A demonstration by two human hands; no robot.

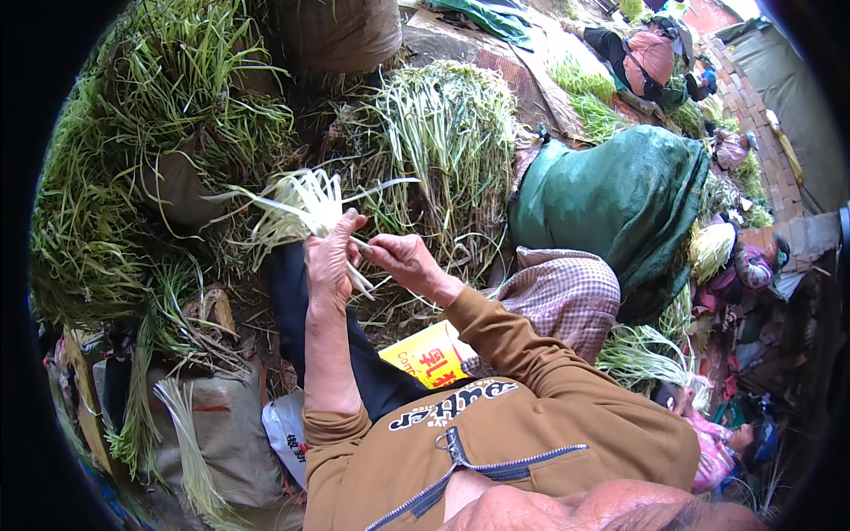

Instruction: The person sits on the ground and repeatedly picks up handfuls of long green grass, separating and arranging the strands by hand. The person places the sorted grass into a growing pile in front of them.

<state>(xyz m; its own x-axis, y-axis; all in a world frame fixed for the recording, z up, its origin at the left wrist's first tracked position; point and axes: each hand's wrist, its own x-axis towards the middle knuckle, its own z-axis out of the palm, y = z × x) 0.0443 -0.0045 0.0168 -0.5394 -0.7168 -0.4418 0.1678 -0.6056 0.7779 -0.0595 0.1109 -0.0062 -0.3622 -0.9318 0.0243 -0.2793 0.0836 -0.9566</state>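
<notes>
My left hand (329,255) is closed around a bunch of pale leafy stalks (315,202), whose leaves fan out beyond the thumb and whose white stem ends stick out below the fist. Close on its right, my right hand (405,259) pinches a thin pale stalk at the bunch between thumb and fingers. Beyond both hands stands a large heap of green and white stalks (445,133). A yellow printed carton or bag (425,355) lies by my lap, beside a checked cloth (558,292).
A bulging green sack (604,192) stands to the right. More leafy greens (179,79) are piled at the left. A pale stalk bundle (189,438) lies on a grey-brown sack (232,425) at lower left. Several people sit among greens along the right, one in pink (710,441).
</notes>
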